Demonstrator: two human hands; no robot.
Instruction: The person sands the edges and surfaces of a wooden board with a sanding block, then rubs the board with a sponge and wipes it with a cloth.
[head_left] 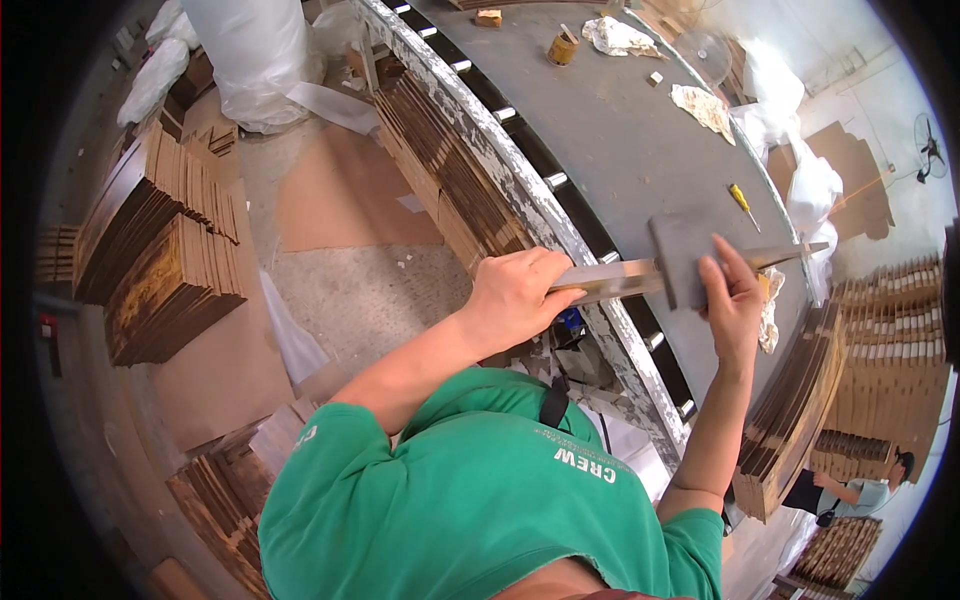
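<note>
My left hand (518, 292) is closed round the near end of a long, narrow wooden-looking strip (615, 278), held above the edge of a grey-topped worktable (620, 120). A flat, dark grey square pad (682, 258) lies across the strip. My right hand (735, 295) is at the pad's right side, its thumb and bent fingers against it and one finger stretched upward. Beyond that hand, a tapered end (800, 252) sticks out to the right; whether it belongs to the same strip is partly hidden.
A yellow-handled screwdriver (742, 203), a rusty can (562, 46) and crumpled cloths (702, 110) lie on the table. Rollers line its paint-chipped rail (520, 170). Stacked brown panels (175, 270) stand at left, with more (795, 410) at right. Another person (850, 492) is at far right.
</note>
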